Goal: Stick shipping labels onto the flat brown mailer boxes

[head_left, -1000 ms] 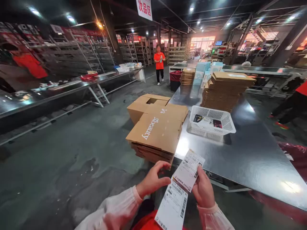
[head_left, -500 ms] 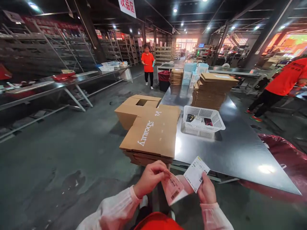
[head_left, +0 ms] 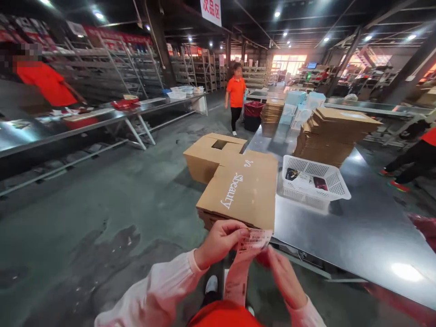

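Observation:
My left hand [head_left: 223,240] is closed, pinching the left upper edge of a long strip of printed shipping labels [head_left: 254,240]. The strip bends and hangs down toward my waist, with print and barcodes on it. At its upper right edge is my right hand [head_left: 284,274], somewhat blurred, thumb on the near side and fingers partly behind the paper. Just beyond the strip lies a stack of flat brown cartons [head_left: 243,188] with white "beauty" lettering. A white perforated basket [head_left: 315,179] holding a few small packets stands to the right on the metal table [head_left: 368,227].
An open brown box [head_left: 202,165] sits behind the carton stack. Further along the table are stacked cardboard [head_left: 330,136] and light blue boxes [head_left: 294,102]. A person in orange [head_left: 235,95] stands beyond, near a black bin [head_left: 254,116]. Another person leans over the left bench [head_left: 112,118].
My view has turned left. Both hands have come closer together; the label piece at the right is raised toward my left hand, and the strip hangs lower. The far person has moved nearer.

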Available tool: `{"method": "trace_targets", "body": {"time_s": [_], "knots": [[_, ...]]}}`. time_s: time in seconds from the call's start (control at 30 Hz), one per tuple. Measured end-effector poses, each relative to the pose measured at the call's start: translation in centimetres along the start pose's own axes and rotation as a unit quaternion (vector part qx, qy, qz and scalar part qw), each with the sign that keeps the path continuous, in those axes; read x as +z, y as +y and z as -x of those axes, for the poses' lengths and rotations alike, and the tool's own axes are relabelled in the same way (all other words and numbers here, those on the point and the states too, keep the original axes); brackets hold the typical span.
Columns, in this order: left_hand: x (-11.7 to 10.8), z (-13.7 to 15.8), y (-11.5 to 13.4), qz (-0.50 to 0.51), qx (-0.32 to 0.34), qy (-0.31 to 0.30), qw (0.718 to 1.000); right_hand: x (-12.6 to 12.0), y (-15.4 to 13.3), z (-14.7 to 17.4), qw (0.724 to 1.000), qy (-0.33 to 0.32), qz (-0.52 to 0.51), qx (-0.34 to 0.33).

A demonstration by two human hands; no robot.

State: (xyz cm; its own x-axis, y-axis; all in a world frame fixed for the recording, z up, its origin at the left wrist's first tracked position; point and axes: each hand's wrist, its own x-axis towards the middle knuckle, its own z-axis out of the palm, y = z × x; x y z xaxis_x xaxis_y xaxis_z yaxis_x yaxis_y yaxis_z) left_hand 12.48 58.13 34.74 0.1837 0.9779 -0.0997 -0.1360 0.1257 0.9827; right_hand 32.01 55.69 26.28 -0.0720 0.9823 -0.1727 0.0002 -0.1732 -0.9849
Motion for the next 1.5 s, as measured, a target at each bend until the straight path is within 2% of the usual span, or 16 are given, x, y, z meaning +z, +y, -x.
{"method": "trace_targets", "body": {"time_s": [0.07, 0.17, 0.27, 0.37, 0.6, 0.87, 1.03, 1.1, 1.17, 1.2, 1.27, 1.3, 1.33, 1.37, 1.43, 1.5], "knots": [[-0.5, -0.1, -0.1, 0.011, -0.01, -0.003, 1.0, 1.1, -3.5, -0.1, 0.999, -0.036, -0.019, -0.03], [-1.4, 0.0, 0.1, 0.008, -0.01, -0.012, 1.0, 3.4, -6.0, -0.3, 0.996, 0.004, -0.073, -0.048], [-3.0, 0.1, 0.8, 0.008, -0.014, -0.046, 0.999, 5.2, -5.8, -0.4, 0.993, -0.01, -0.114, -0.011], [-4.6, -0.2, 1.5, -0.009, -0.027, -0.106, 0.994, 6.2, -5.5, -0.2, 0.996, -0.052, -0.068, 0.025], [-5.9, -1.2, 1.0, -0.054, -0.124, -0.228, 0.964, 6.8, -6.8, 0.3, 0.993, -0.084, 0.075, -0.023], [-5.9, -1.7, 0.1, -0.015, -0.154, -0.275, 0.949, 6.8, -7.3, 0.5, 0.991, -0.085, 0.097, -0.021], [-5.8, -2.1, -0.4, 0.042, -0.179, -0.277, 0.943, 6.9, -6.9, 0.5, 0.99, -0.098, 0.097, -0.029], [-5.8, -2.2, -0.7, 0.056, -0.182, -0.28, 0.941, 6.8, -6.7, 0.4, 0.988, -0.092, 0.109, -0.065], [-5.8, -2.3, -1.1, 0.081, -0.189, -0.283, 0.937, 6.6, -6.5, 0.1, 0.971, -0.072, 0.147, -0.172], [-5.8, -2.4, -1.3, 0.101, -0.195, -0.287, 0.933, 6.4, -6.5, 0.0, 0.951, -0.065, 0.178, -0.245], [-5.8, -2.5, -1.8, 0.141, -0.211, -0.29, 0.923, 6.1, -6.7, -0.3, 0.889, -0.063, 0.241, -0.385], [-5.9, -2.6, -1.9, 0.159, -0.22, -0.289, 0.918, 6.0, -6.9, -0.4, 0.862, -0.064, 0.261, -0.431], [-5.9, -2.6, -2.1, 0.172, -0.228, -0.287, 0.914, 5.8, -7.1, -0.4, 0.847, -0.062, 0.269, -0.455], [-5.9, -2.6, -2.1, 0.177, -0.233, -0.284, 0.913, 5.7, -7.3, -0.5, 0.845, -0.054, 0.267, -0.461], [-6.0, -2.3, -2.0, 0.16, -0.206, -0.267, 0.928, 5.6, -7.7, -0.5, 0.868, -0.028, 0.25, -0.428], [-6.1, -1.8, -1.7, 0.115, -0.118, -0.249, 0.954, 5.8, -7.8, -0.5, 0.893, 0.006, 0.234, -0.384]]}}
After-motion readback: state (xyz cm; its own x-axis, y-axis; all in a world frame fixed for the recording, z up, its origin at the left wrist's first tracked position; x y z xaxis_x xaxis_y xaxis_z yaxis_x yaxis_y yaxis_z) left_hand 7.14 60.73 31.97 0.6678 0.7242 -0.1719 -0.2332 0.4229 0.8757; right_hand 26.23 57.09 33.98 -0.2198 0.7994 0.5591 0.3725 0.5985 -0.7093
